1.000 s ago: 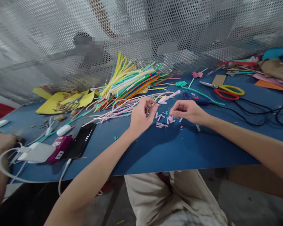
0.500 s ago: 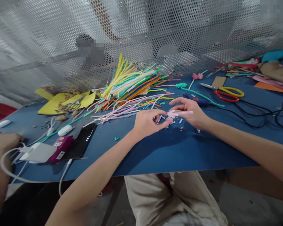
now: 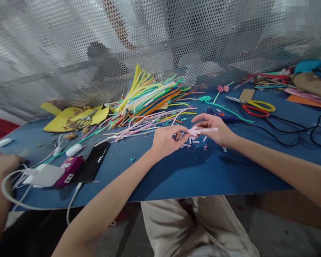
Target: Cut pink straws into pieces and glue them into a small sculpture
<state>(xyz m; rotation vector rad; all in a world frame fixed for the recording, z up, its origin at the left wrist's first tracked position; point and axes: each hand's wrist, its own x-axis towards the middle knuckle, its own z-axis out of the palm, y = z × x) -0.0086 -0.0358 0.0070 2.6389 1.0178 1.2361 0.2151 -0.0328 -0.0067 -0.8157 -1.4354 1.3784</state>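
Near the middle of the table, my right hand point(image 3: 216, 130) pinches a pale pink pipe cleaner stem point(image 3: 212, 130) between thumb and fingers. At the left end of the stem is a cluster of short pale pink pipe cleaner pieces point(image 3: 194, 131), spread like petals. My left hand point(image 3: 169, 138) has thumb and forefinger pinched together at the cluster's left edge; what lies between those fingertips is too small to make out. Short cut pink pieces point(image 3: 195, 142) are scattered on the table under both hands.
Behind my hands lies a big bundle of coloured pipe cleaners point(image 3: 149, 96). Scissors point(image 3: 256, 106) and black cables point(image 3: 286, 137) are at right. A phone point(image 3: 94, 162), a purple box point(image 3: 69, 170) and white chargers point(image 3: 46, 174) sit at left, beside another person's arm point(image 3: 0, 175).
My left thumb has drawn in from below the pink cluster to close against the forefinger at its left edge. The right hand keeps its grip on the stem, almost in place.
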